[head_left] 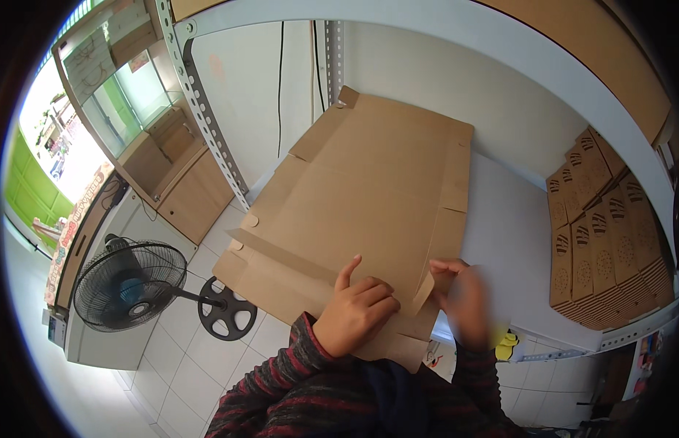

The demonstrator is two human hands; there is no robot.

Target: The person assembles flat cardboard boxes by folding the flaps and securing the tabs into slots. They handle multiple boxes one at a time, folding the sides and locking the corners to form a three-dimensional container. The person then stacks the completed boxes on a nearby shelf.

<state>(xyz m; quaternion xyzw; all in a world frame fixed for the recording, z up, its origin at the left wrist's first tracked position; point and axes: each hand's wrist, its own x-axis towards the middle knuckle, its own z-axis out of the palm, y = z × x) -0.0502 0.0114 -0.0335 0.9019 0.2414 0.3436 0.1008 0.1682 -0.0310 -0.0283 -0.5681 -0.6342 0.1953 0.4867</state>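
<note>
Left hand (pixel 354 310) presses flat, fingers together, on near edge of flat brown die-cut cardboard box blank (pixel 368 197). Right hand (pixel 463 299), blurred, pinches small near-right flap. Blank lies on white shelf (pixel 507 241). Stack of printed brown boxes (pixel 602 248) far right; black pedestal fan (pixel 131 285) left on floor.

The right hand (pixel 467 303) is motion-blurred, its fingers indistinct, hiding the cardboard sheet's (pixel 368 197) near corner.

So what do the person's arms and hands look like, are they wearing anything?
Both arms are in long knitted sleeves with dark red and grey stripes, the left sleeve and right sleeve reaching the wrists. The left hand and right hand are bare: no gloves or rings show. The right hand looks blurred.
</note>
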